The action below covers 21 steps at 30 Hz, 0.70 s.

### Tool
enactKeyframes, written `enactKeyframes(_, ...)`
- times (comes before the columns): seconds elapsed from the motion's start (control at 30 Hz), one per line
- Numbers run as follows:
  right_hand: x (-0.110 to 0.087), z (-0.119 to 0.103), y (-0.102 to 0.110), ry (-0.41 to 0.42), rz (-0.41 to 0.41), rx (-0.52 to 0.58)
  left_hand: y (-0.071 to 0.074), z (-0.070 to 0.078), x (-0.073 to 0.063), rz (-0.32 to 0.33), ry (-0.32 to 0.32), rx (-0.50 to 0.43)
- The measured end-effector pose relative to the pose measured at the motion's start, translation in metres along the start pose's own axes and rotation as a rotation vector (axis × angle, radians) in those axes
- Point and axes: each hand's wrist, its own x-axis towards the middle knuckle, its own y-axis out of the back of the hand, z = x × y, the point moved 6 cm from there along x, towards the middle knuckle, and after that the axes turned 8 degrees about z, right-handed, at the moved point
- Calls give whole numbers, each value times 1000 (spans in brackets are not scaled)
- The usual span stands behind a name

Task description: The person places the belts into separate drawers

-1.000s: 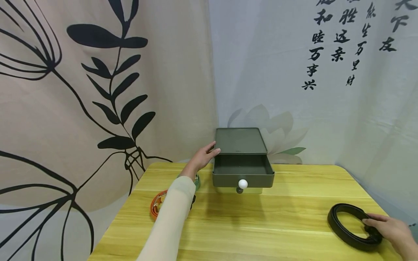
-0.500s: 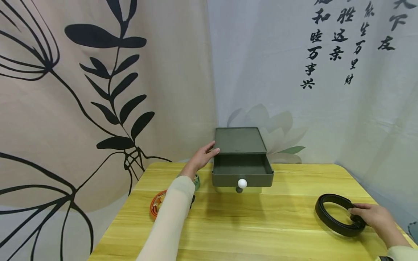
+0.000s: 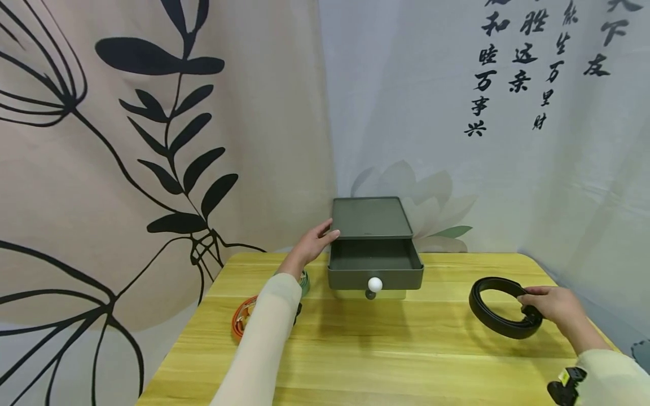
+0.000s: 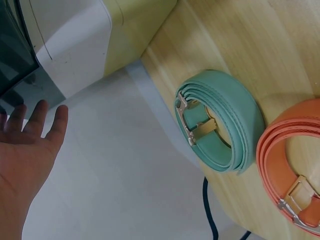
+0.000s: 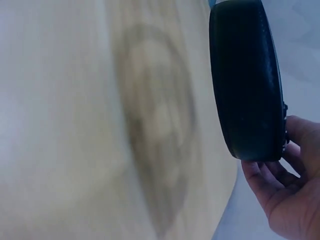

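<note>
A coiled black belt point(image 3: 500, 324) hangs over the right part of the table, its shadow on the wood below. My right hand point(image 3: 553, 307) pinches its near right side between thumb and fingers; the right wrist view shows the belt point(image 5: 247, 80) edge-on above the hand point(image 5: 295, 185). At the back stands a grey box point(image 3: 373, 217) with its drawer point(image 3: 350, 279) pulled out; the drawer's visible inside holds nothing. My left hand point(image 3: 310, 245) rests at the box's left side, fingers extended. In the left wrist view that hand point(image 4: 30, 155) has straight, spread fingertips against the box's side.
A rolled green belt point(image 4: 235, 115) and a rolled orange belt point(image 4: 295, 125) lie on the table left of the box, partly hidden by my left sleeve point(image 3: 264, 338) in the head view. A white knob point(image 3: 375, 285) sticks out from the drawer front. Printed curtains hang behind.
My right hand has carried the black belt leftward and farther back, toward the box. The left hand stays at the box's side, and the drawer remains pulled out.
</note>
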Motion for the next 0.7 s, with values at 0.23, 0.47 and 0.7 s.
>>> enactKeyframes(0.23, 4, -33, 4, 43, 6, 31, 1, -2, 1, -1, -8, -10)
enactKeyframes(0.47, 10, -58, 5, 60, 6, 60, 1, -2, 0, 0, -2, -3)
enactKeyframes(0.7, 12, -82, 9, 82, -4, 124, 1, -2, 0, 3, 9, -1)
